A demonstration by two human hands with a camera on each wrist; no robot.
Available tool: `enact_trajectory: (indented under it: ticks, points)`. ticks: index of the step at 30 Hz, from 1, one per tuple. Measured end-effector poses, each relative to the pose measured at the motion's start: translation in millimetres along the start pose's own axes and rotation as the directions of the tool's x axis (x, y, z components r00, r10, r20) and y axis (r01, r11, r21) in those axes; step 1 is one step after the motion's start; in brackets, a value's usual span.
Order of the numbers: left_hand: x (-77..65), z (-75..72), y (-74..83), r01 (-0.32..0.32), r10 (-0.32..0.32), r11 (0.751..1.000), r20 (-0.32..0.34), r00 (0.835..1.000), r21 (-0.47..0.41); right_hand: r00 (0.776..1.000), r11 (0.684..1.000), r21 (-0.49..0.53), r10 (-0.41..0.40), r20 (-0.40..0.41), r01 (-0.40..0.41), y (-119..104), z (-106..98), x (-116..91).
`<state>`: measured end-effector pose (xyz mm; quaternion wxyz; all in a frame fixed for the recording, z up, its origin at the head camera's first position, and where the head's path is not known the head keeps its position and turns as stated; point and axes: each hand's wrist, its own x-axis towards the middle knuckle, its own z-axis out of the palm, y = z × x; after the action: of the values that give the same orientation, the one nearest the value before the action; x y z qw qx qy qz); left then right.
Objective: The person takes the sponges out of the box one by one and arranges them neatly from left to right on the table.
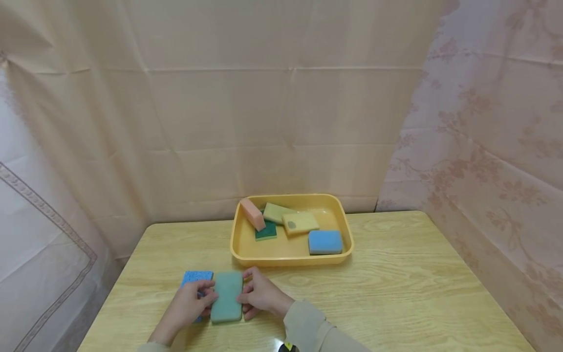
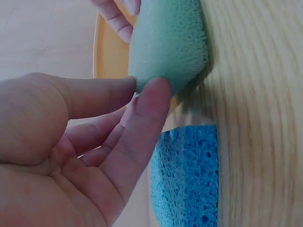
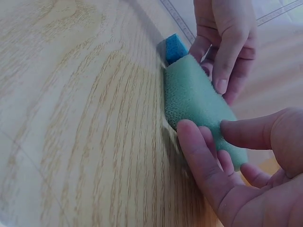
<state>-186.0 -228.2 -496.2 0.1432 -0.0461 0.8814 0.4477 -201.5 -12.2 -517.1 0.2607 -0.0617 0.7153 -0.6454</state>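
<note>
pinching pale green sponge: both hands; wood-grain table below, beige cloth behind.

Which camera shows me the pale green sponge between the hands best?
The head view: there the green sponge shows its broad top almost whole. The left wrist view cuts it off at the top; the right wrist view shows it slanted, partly behind fingers.

There are a soft-green sponge, a dark-speckled blue sponge, a yellow tray and a yellowish, wood-grained table.
</note>
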Motion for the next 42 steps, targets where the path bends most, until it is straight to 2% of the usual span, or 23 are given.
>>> enact_trajectory:
  ticks: [5,11,17,24,30,36,42]
  points:
    - [-1.9,-1.3,0.5,-0.015,0.015,1.000,0.007,1.000,0.001,1.000,1.000,0.002,-0.001,0.010,0.001,0,-1,-3]
    - [-5.6,-6.7,11.0,-0.109,0.109,0.994,0.003,0.994,-0.007,1.000,1.000,0.008,-0.007,0.024,0.007,-10,-5,-6]
    - [-2.2,-12.9,30.1,-0.154,0.154,0.988,0.025,0.988,-0.006,0.998,0.998,-0.005,-0.058,0.039,0.059,-37,-18,-7]
    - [2.6,-19.4,54.9,-0.200,0.200,0.980,0.006,0.980,0.025,0.995,0.996,-0.024,-0.088,0.043,0.090,-74,-41,-10]
    - [7.5,-22.7,73.9,-0.243,0.243,0.970,0.010,0.970,0.025,0.993,0.992,-0.038,-0.119,0.024,0.119,-92,-61,-5]
    - [19.0,-21.2,92.0,-0.265,0.266,0.962,0.004,0.964,-0.060,0.991,0.991,-0.024,-0.133,-0.022,0.132,-102,-78,5]
    - [33.6,-20.8,104.0,-0.210,0.215,0.961,0.009,0.976,-0.182,0.991,0.993,-0.039,-0.118,-0.062,0.116,-107,-95,16]
